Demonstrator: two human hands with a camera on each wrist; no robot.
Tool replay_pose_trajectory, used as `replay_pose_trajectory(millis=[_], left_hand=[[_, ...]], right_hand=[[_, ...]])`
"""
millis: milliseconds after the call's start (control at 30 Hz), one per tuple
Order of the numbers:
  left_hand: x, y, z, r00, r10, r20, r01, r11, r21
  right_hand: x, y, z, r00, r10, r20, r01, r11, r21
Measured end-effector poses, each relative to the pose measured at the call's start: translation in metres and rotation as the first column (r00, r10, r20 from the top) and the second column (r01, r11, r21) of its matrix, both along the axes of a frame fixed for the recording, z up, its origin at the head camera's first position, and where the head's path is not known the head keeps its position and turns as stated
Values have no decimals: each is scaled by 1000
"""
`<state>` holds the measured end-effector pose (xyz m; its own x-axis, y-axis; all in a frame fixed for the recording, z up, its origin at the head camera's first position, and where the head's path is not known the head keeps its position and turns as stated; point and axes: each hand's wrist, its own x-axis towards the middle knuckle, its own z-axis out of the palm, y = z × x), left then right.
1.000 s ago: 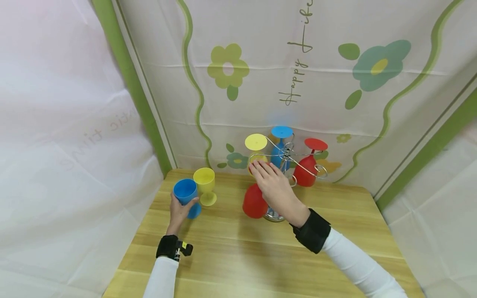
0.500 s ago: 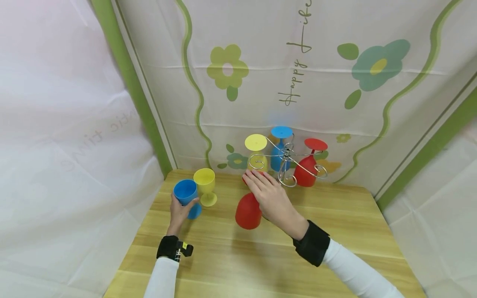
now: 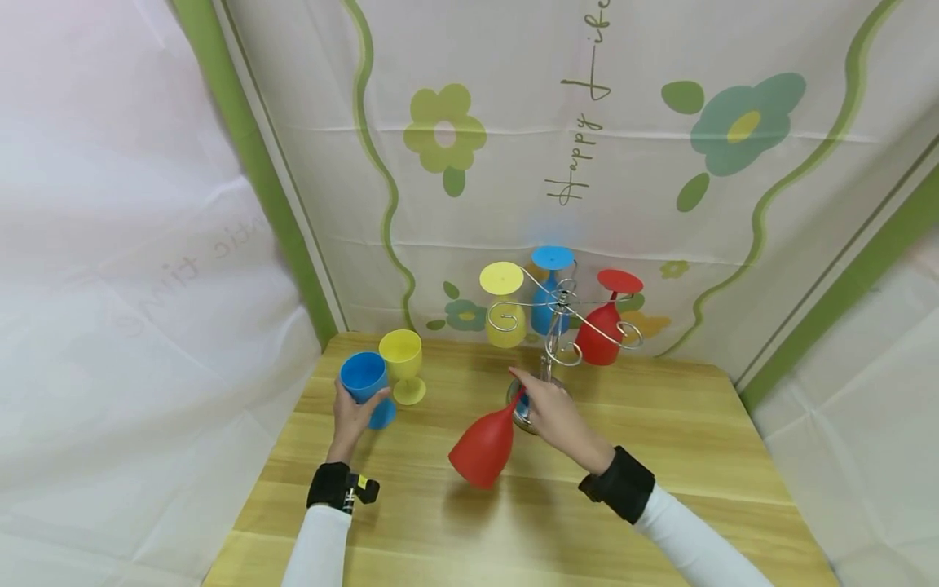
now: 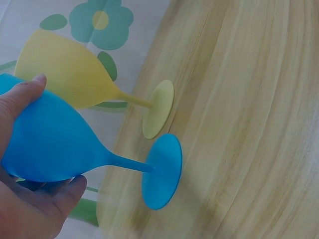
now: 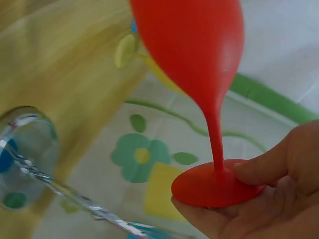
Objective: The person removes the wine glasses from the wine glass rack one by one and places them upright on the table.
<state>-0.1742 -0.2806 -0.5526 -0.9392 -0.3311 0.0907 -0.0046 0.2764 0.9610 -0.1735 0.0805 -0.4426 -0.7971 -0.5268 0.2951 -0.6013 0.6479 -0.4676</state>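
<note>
Now, right hand [image 3: 559, 414] pinching the red goblet [image 3: 484, 447] by its foot should turn it upright gently; left hand [image 3: 350, 416] grips the blue goblet [image 3: 364, 381].

Looks like a staged recording booth, not a real home: I'm at a small wood table [image 3: 513, 522] w/ white sheets [image 3: 110, 244] and a flowered picnic cloth [image 3: 587, 147] hung as walls

Left hand [image 4: 30, 199] holds blue goblet [image 4: 55, 144] beside yellow goblet [image 4: 70, 74].
</note>
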Motion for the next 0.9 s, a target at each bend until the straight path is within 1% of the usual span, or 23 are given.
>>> replay_pose_trajectory(millis=[33, 100, 133, 167, 233, 267, 300, 333, 400, 433, 500, 533, 567, 633, 700, 767, 800, 833, 867, 900], left_hand=[[0, 0, -1, 1000, 1, -1, -1, 1000, 2], [0, 0, -1, 1000, 5, -1, -5, 1000, 6], [-3, -2, -6, 1000, 11, -1, -11, 1000, 2], [-3, -2, -7, 1000, 16, -1, -16, 1000, 5], [-3, -2, -8, 1000, 30, 4, -30, 1000, 6], [-3, -1, -8, 999, 35, 10, -35, 999, 6], [-3, -1, -9, 999, 44, 17, -44, 999, 4], [-3, -1, -9, 998, 53, 25, -53, 999, 2], [-3, 0, -10, 997, 72, 41, -72, 997, -8], [-3, 0, -11, 996, 76, 43, -76, 997, -11], [-2, 0, -11, 995, 90, 42, -89, 995, -41], [-2, 1, -11, 995, 96, 38, -94, 994, -58], [-1, 1, -10, 994, 103, 25, -101, 992, -82], [4, 4, -4, 992, 123, -11, -123, 982, -142], [9, 10, 8, 985, 163, -63, -173, 960, -218], [15, 18, 26, 973, 183, -138, -216, 936, -277], [17, 23, 37, 968, 183, -173, -229, 927, -297], [19, 28, 48, 964, 172, -203, -230, 922, -310], [21, 33, 58, 964, 147, -224, -215, 922, -323], [22, 39, 68, 967, 107, -233, -183, 925, -334]], right_hand=[[-2, 4, -6, 999, -16, 47, 19, 999, -47], [-6, 11, -16, 989, -37, 146, 56, 990, -131], [-8, 14, -20, 982, -48, 180, 78, 984, -162], [-10, 18, -24, 974, -57, 219, 100, 976, -191], [-13, 24, -32, 947, -66, 316, 150, 957, -250], [-14, 27, -36, 925, -59, 375, 173, 944, -279], [-15, 30, -40, 899, -52, 435, 202, 931, -305], [-16, 32, -44, 864, -32, 502, 228, 915, -334], [-16, 37, -51, 773, 22, 634, 294, 873, -388], [-15, 39, -54, 728, 53, 683, 321, 854, -409], [-15, 43, -60, 644, 108, 757, 375, 818, -435], [-14, 44, -63, 609, 143, 780, 391, 802, -452], [-14, 45, -65, 583, 168, 795, 404, 789, -463], [-13, 46, -70, 531, 225, 817, 424, 765, -486], [-12, 47, -73, 488, 298, 820, 417, 746, -520], [-12, 48, -77, 444, 372, 815, 409, 725, -554], [-13, 48, -78, 426, 402, 810, 406, 716, -568], [-13, 48, -78, 409, 434, 803, 401, 705, -585], [-14, 47, -79, 394, 461, 795, 398, 695, -599], [-14, 46, -78, 380, 483, 789, 399, 684, -611]])
